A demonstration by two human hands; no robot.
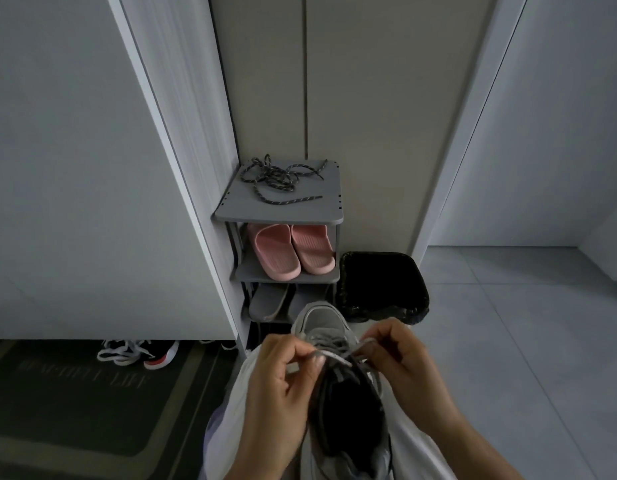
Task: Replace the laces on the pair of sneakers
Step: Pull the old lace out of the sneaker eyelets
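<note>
Sneaker, grey mesh with a pale sole (pixel 322 322): near centre, lying on the person's lap, toe pointing far. It is threaded with a pale grey flat lace (pixel 329 341). Looks like the unlacing step, old lace coming out at the top rows. Left hand (pixel 283 379) fingers (pixel 310 363) are curled and pinch one strand. Right hand (pixel 400 362) is curled the same way and pinches the other strand near the right eyelets. Next move likely needs slack pulled row by row, with the shoe held steady. Dark speckled rope laces (pixel 276 178) sit loose on top of the grey shoe rack (pixel 283 211), far centre, probably the replacements. Black-and-red sneaker with white laces (pixel 140 353) lies on the dark doormat (pixel 75 393), near left.
</note>
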